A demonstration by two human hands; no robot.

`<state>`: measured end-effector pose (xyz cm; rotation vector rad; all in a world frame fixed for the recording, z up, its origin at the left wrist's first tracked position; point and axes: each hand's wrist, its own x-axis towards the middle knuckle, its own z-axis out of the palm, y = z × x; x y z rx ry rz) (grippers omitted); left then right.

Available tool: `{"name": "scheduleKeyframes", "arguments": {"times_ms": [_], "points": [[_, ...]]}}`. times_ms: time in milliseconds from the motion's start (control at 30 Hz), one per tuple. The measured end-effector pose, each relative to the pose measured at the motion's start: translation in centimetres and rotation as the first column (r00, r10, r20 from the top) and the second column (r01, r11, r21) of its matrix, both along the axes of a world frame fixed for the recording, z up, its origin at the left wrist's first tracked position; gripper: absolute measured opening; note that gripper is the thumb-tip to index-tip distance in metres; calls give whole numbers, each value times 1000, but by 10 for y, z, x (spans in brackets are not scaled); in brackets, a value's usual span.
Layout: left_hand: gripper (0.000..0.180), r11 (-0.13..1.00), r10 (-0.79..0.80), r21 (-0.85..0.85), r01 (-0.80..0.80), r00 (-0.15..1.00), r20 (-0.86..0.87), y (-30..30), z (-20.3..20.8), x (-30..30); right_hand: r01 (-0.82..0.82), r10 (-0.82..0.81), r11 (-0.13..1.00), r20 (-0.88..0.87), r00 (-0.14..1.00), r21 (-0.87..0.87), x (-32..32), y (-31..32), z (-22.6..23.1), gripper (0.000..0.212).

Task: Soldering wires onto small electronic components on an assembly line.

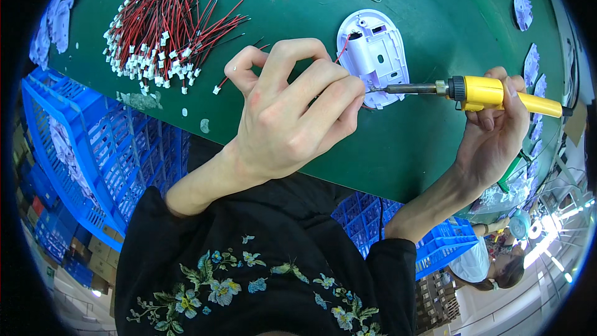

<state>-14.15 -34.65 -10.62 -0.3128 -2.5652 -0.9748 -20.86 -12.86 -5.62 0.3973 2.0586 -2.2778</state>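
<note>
**Soldering iron met white casing on the green bench**

At the far left, blue plastic crates (93, 149) stood below the edge of the green table (298, 0), with brown cardboard boxes (93, 255) stacked on the floor beneath them; any labels there were too small to make out. On the table's upper left lay a heap of red wires (168, 25) with small white connectors. The left hand (292, 112) was curled in the middle of the table, thumb and fingertips pinched together at the edge of the white plastic casing (373, 56); whether it gripped a wire there could not be told. The casing lay open side up, just right of that hand. The right hand (494, 127) was closed around the yellow handle of a soldering iron (479, 92), held level, its dark metal tip reaching left to the casing's lower edge beside the left fingertips. More white parts (523, 9) lined the table's right rim.
</note>
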Motion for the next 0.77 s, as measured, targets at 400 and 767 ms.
{"name": "scheduleKeyframes", "arguments": {"times_ms": [400,767], "points": [[21,1000,3,0,-3,1000,-17,0,-2,0,-41,39,998,44,998,46,3,4,0,19],[20,1000,-4,-7,4,1000,8,-1,0,0,24,-23,999,-18,1000,44,3,4,-1,21]]}}
